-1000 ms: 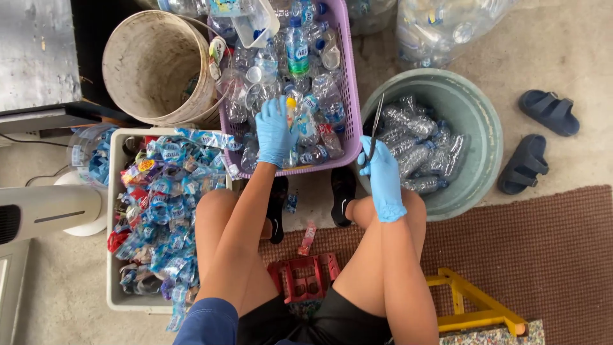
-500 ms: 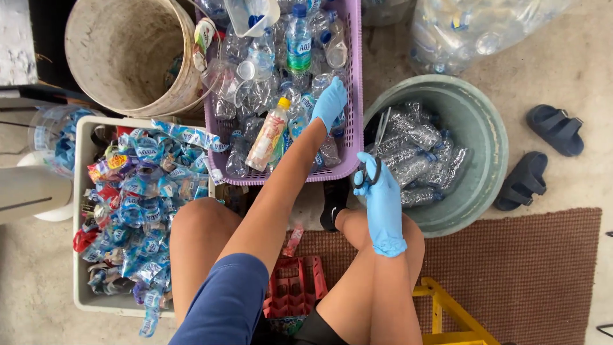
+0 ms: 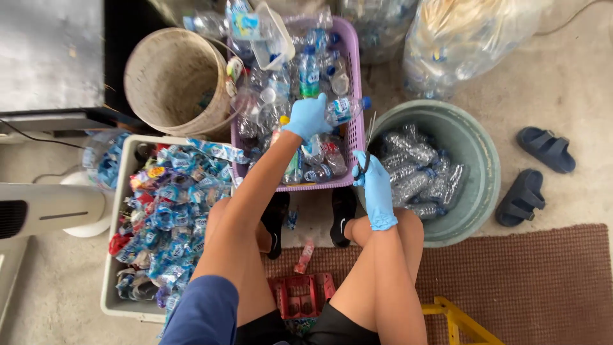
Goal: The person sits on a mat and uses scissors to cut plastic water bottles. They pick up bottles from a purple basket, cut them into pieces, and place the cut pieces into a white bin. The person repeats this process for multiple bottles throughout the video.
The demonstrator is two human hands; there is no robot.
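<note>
My left hand [image 3: 308, 116], in a blue glove, reaches into the purple basket [image 3: 358, 76] and grips a clear plastic bottle [image 3: 343, 109] with a blue cap, held on its side above the heap. The basket is full of several clear bottles with labels. My right hand [image 3: 375, 190], also gloved in blue, rests by my right knee between the basket and the green tub [image 3: 480, 167]. It holds a thin pair of scissors [image 3: 368, 142] pointing away from me.
The green tub holds bare clear bottles. A white bin [image 3: 121, 191] of torn labels stands at left, a beige bucket [image 3: 169, 76] behind it. Dark sandals [image 3: 546, 148] lie at right, a brown mat [image 3: 543, 287] below, and a red stool [image 3: 303, 297] under me.
My left hand reached farther into the basket and closed on a blue-capped bottle. My right hand stayed by the knee with the scissors.
</note>
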